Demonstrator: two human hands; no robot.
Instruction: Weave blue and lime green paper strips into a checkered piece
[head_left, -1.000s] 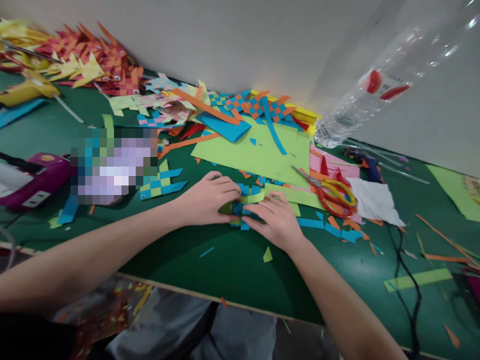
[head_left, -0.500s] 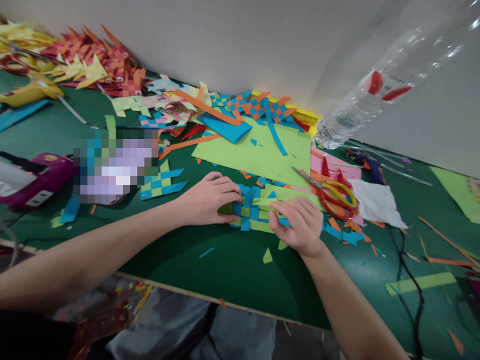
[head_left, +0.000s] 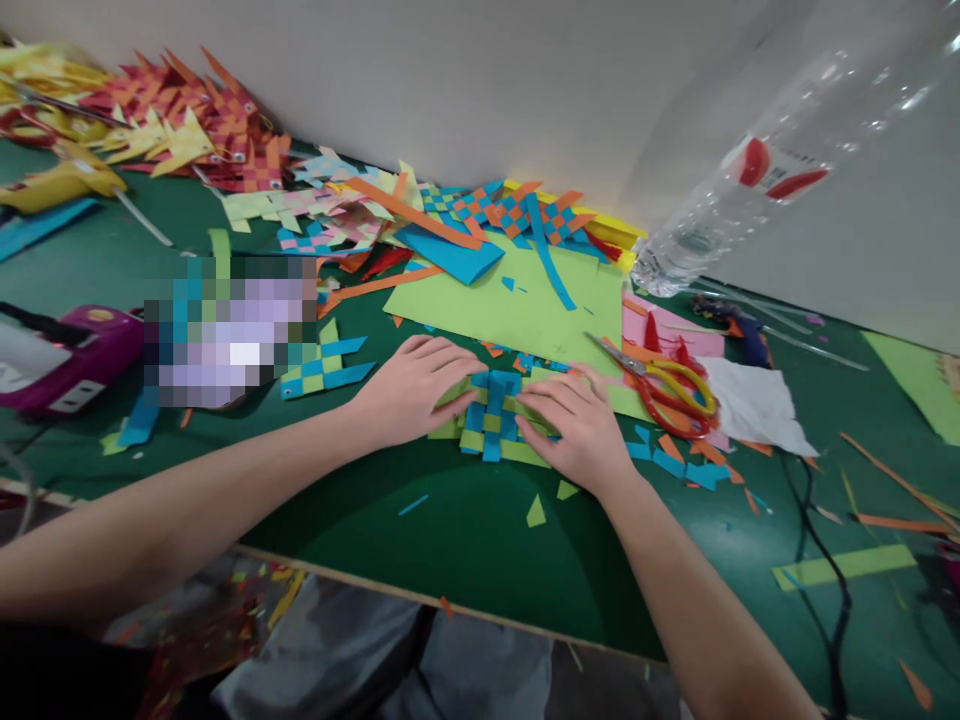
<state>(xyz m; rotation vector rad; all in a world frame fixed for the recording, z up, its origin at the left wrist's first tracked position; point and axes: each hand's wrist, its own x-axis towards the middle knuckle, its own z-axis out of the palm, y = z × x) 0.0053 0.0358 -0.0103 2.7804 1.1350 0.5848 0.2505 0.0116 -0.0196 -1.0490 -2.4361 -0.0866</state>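
Observation:
A weave of blue and lime-green paper strips (head_left: 492, 420) lies flat on the green table between my hands. My left hand (head_left: 424, 390) grips its left side, thumb below and fingers above. At the weave's right side, my right hand (head_left: 574, 420) has its curved fingers and thumb closed on the strips, partly covering them. Left of my left hand lies a finished-looking blue and green woven fish (head_left: 324, 368). Scissors with red and yellow handles (head_left: 675, 395) rest to the right of my right hand.
Lime-green sheets (head_left: 517, 300) lie behind the hands. A clear bottle (head_left: 765, 170) stands at the back right. Woven fish (head_left: 195, 115) pile up at the back left, near a yellow glue gun (head_left: 67, 180). A purple power strip (head_left: 97, 350) is at the left.
My right hand has moved left to the weave's edge, and the strip it was pinching now lies lower. My left hand has barely shifted.

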